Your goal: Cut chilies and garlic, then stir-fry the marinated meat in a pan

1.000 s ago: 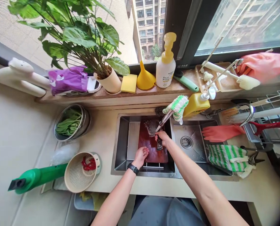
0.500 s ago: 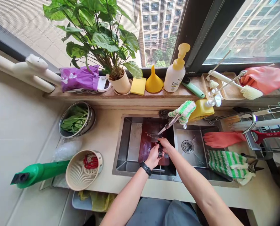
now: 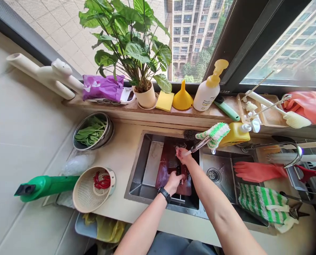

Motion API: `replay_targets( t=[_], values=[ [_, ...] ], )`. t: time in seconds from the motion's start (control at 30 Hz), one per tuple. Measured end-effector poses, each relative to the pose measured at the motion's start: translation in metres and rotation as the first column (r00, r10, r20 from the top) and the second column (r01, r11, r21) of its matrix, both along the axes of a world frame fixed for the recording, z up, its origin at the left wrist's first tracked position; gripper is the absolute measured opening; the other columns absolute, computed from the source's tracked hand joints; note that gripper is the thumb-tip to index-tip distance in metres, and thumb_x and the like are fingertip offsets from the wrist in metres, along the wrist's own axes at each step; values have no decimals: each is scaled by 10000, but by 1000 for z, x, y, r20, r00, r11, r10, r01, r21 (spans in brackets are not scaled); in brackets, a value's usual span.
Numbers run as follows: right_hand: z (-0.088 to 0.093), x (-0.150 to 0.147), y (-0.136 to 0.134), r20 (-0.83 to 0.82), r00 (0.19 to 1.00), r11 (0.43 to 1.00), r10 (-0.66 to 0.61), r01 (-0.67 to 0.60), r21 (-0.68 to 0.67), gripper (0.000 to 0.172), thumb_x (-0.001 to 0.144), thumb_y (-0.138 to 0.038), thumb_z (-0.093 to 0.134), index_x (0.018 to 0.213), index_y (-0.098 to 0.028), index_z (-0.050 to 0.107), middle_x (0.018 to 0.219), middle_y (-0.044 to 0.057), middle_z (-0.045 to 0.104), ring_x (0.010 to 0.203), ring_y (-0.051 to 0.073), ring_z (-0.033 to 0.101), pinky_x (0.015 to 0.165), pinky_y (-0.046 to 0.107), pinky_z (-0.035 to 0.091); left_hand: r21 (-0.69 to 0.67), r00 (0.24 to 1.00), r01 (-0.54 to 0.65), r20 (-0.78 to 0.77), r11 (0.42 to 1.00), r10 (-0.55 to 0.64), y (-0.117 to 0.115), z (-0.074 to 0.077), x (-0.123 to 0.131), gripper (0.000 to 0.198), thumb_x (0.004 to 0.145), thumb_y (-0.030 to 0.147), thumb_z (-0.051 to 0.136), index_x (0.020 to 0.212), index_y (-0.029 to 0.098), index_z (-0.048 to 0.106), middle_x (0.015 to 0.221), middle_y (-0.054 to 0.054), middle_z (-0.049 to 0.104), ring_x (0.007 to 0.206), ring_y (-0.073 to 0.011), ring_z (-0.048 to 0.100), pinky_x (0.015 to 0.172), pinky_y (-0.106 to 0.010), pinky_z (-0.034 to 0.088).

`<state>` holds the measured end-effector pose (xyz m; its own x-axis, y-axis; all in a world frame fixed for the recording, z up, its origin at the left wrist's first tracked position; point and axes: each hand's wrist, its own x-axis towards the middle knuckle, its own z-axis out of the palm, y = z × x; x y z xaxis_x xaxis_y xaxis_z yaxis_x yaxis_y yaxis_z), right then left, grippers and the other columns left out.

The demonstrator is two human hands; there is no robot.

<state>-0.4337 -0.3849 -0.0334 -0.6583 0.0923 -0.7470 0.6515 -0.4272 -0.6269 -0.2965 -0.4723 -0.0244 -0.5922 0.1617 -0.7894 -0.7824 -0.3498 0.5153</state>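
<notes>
My left hand (image 3: 175, 182) is closed round a black-handled tool (image 3: 178, 170) over the reddish-brown cutting board (image 3: 164, 173) in the left sink basin. I cannot make out the tool's far end. Farther back, my right hand (image 3: 183, 155) is under the faucet (image 3: 200, 144), its fingers loosely stretched in the running water and apart from the left hand. A green-and-white striped cloth (image 3: 216, 132) hangs over the faucet. The board lies inside the steel sink (image 3: 136, 196), and water splashes near its far edge.
On the left counter stand a pot (image 3: 108, 132) of green leaves and a beige colander (image 3: 82, 198) with red chillies. Right of the basin are a drain (image 3: 214, 174), red gloves (image 3: 256, 171) and a striped cloth (image 3: 261, 200). A plant pot (image 3: 145, 96) and a pump bottle (image 3: 207, 95) line the sill.
My hands have come apart: the right has moved away from the tool and up into the water stream, while the left keeps the tool lower down. The view has shifted slightly.
</notes>
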Motion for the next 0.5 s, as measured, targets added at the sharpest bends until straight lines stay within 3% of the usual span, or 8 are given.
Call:
replay_targets(
  t=[0.13,0.27,0.33,0.37,0.4,0.43,0.5],
  values=[
    [16,31,19,14,1000,989,-7,5,151,136,827,-173,704,745,-195,599,667,-19,621,611,103,586,584,207,495,209,986,-158,85,965,143,5,21,-39,232,744,110,765,704,155,541,592,33,546,499,-58,497,493,-168,393],
    [47,72,59,-5,1000,961,16,-14,276,137,728,-237,743,827,-224,649,788,32,719,729,161,667,669,256,539,229,971,-234,109,945,214,23,34,-87,201,778,48,686,703,159,537,674,25,561,592,-50,536,577,-144,444],
    [60,89,78,-22,995,918,97,-81,389,175,729,-319,715,855,-213,655,839,71,736,777,201,684,714,312,552,212,968,-244,109,946,226,34,36,-104,227,778,22,655,683,168,511,659,34,537,595,-55,524,575,-144,441],
    [66,95,86,-46,982,852,183,-135,505,203,745,-368,681,863,-205,656,850,92,738,795,225,688,735,346,555,201,969,-238,110,950,220,38,36,-110,238,774,15,648,672,171,500,641,38,520,581,-58,508,556,-147,428],
    [71,100,93,-70,952,725,297,-178,666,242,759,-412,644,866,-196,661,846,111,735,808,254,687,755,385,553,191,972,-225,112,955,206,41,36,-113,244,767,15,648,663,172,493,621,42,505,561,-60,488,533,-150,408],
    [76,103,99,-91,894,544,438,-184,819,285,780,-436,610,902,-186,672,887,133,736,857,281,684,804,425,545,184,976,-204,113,961,186,43,34,-115,245,762,21,652,655,170,491,602,43,493,539,-61,466,509,-155,385],
    [84,105,107,-115,782,162,613,18,987,390,821,-408,558,1084,-143,670,1142,213,700,1075,354,637,943,520,490,182,986,-154,99,971,137,43,29,-110,245,744,37,674,640,165,493,573,45,480,506,-61,433,484,-163,352]
  ],
)
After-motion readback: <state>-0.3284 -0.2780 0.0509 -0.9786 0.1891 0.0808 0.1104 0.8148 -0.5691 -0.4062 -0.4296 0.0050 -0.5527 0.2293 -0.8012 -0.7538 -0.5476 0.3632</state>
